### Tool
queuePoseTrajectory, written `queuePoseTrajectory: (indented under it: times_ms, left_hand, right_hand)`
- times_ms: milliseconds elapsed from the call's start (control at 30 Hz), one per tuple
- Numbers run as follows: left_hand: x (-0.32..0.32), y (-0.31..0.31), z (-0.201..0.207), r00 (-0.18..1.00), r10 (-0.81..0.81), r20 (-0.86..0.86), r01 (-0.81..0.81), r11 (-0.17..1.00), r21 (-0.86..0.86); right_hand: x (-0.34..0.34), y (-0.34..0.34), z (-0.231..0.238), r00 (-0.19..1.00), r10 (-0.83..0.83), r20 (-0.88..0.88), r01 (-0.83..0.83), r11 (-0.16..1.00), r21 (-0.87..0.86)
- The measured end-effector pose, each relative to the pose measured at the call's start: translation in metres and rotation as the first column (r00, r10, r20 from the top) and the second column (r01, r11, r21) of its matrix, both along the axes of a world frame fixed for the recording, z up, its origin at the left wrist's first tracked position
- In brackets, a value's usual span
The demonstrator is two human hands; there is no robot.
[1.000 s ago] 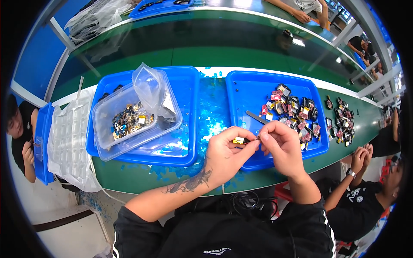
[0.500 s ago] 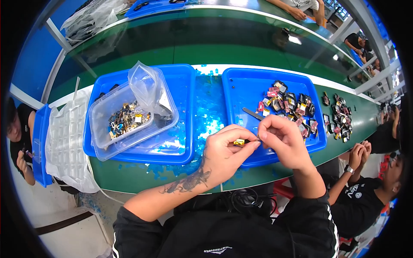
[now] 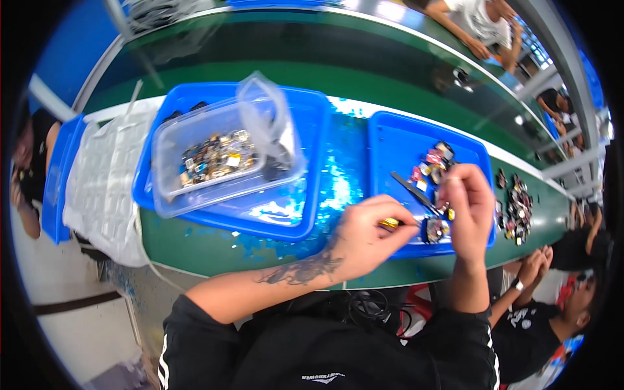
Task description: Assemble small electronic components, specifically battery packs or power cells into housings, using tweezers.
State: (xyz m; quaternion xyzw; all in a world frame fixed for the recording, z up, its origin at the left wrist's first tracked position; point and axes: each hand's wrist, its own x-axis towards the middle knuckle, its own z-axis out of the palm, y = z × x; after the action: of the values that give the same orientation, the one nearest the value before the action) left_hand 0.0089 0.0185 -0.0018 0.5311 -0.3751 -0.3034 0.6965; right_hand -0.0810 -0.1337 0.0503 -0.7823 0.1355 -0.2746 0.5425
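Note:
My left hand (image 3: 374, 237) is closed in a pinch on a small yellow electronic part (image 3: 389, 223), which shows between thumb and fingers. It hovers by the near left edge of the right blue tray (image 3: 380, 156). My right hand (image 3: 469, 201) is raised above that tray, thumb and fingertips pressed together. Whatever it holds, if anything, is too small and blurred to make out. In the tray, dark tweezers (image 3: 415, 193) lie to the left of my right fingers. Around them are small black-cased parts (image 3: 435, 229) and red pieces (image 3: 434, 156), partly covered by my right hand.
At left, another blue tray (image 3: 318, 162) carries a clear plastic box (image 3: 227, 188) with many tiny parts and a plastic bag (image 3: 263, 107). Blue film scraps lie between the trays. More black-cased parts (image 3: 519, 208) sit on the green bench at right. Co-workers are on both sides and across.
My hands have drawn apart: the right has moved up and right over the tray, while the left still pinches the yellow part. The whole view has shifted and turned slightly.

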Motion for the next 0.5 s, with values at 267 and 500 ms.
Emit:
queuePoseTrajectory:
  times_ms: [267,500]
  left_hand:
    - [-0.001,0.008,0.004,0.908,-0.416,0.056,0.419,0.904,-0.08]
    - [0.001,0.012,0.001,0.74,-0.663,-0.115,0.649,0.748,-0.137]
  right_hand:
    - [0.064,0.006,0.026,0.992,0.098,-0.085,-0.124,0.908,-0.4]
    - [0.118,0.02,0.034,0.961,0.095,-0.258,-0.232,0.784,-0.576]
